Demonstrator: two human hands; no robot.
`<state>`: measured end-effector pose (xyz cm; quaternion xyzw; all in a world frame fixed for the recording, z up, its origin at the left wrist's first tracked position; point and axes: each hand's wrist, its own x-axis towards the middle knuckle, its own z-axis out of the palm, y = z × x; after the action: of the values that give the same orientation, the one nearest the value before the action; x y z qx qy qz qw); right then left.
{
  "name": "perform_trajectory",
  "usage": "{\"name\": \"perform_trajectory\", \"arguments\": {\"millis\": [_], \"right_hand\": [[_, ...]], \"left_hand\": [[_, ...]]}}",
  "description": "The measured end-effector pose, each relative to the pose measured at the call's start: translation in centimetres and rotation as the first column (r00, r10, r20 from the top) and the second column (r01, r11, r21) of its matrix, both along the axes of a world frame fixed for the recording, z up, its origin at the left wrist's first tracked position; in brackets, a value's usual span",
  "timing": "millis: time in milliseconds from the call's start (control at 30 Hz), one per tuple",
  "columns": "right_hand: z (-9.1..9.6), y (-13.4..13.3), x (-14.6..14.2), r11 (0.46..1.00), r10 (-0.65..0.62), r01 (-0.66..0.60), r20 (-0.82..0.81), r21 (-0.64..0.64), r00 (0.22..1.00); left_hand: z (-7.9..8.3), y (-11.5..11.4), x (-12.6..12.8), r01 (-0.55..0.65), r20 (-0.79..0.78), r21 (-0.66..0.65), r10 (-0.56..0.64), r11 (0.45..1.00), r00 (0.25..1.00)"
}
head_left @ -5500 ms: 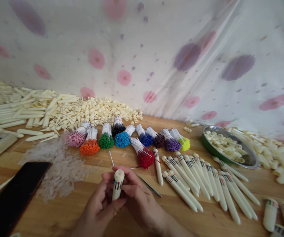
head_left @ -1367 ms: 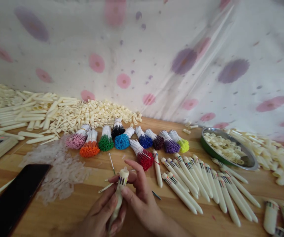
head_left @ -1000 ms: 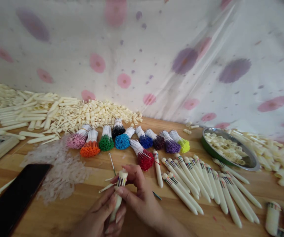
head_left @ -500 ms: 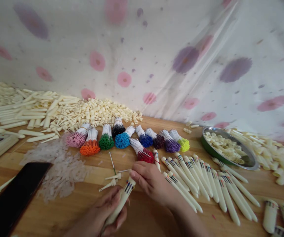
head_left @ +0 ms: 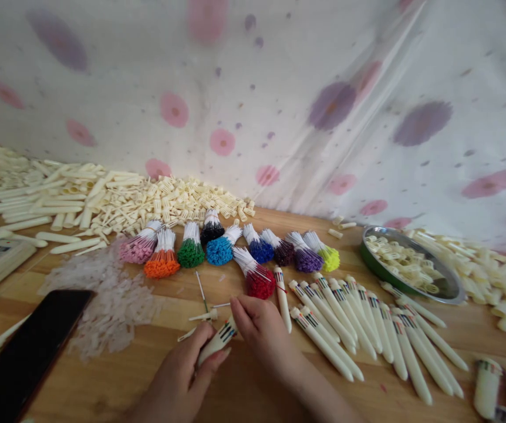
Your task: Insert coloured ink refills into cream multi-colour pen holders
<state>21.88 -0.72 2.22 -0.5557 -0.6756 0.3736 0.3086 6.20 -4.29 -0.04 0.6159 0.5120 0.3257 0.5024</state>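
While the pen (head_left: 211, 351) is slanting up over the worktop (head_left: 98, 390), its slotted head is pointing away and to the right, between the hands. The left hand (head_left: 185, 367) is grasping the barrel, index finger lying along the far side and thumb along the near. The right hand (head_left: 267, 330) is bunching its fingertips at the head; whether that grip is pinching the end or only touching it, I cannot tell.

By its look, the pen is being light and stiff, a smooth plastic that is probably offering little friction. Its thin coloured sliders are seeming the delicate part, so the barrel below the slots is giving the safest hold.

Both forearms are reaching in from the near edge, the right one slanting leftward, back of the hand facing up. Just beyond, loose refills (head_left: 201, 291) are lying near the red bundle (head_left: 259, 283).
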Motion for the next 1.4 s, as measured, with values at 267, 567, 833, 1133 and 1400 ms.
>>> {"name": "perform_trajectory", "arguments": {"millis": [267,567,833,1133,1400], "right_hand": [[-0.7,0.2,-0.3,0.998,-0.043,0.035,-0.156,-0.053,0.987],[-0.6,-1.6,-2.0,0.984,-0.063,-0.065,-0.661,-0.167,0.748],[-1.5,-2.5,-3.7,0.877,-0.275,-0.234,-0.837,-0.42,0.473],[-1.6,-3.0,-3.8,0.889,-0.275,-0.233,-0.867,-0.394,0.415],[-0.5,-2.0,-3.1,0.849,-0.223,-0.412,-0.931,-0.331,0.289]], "left_hand": [[0.4,0.8,-0.2,-0.027,-0.126,0.173,0.049,0.985,0.991],[-1.4,0.3,0.7,0.091,0.514,-0.365,0.119,0.926,0.849],[-0.7,-0.6,1.5,0.07,0.535,-0.538,0.276,0.84,0.799],[-1.1,-0.7,1.6,0.158,0.665,-0.514,0.275,0.843,0.695],[-0.7,-0.3,1.8,0.277,0.711,-0.518,0.228,0.809,0.665]]}}
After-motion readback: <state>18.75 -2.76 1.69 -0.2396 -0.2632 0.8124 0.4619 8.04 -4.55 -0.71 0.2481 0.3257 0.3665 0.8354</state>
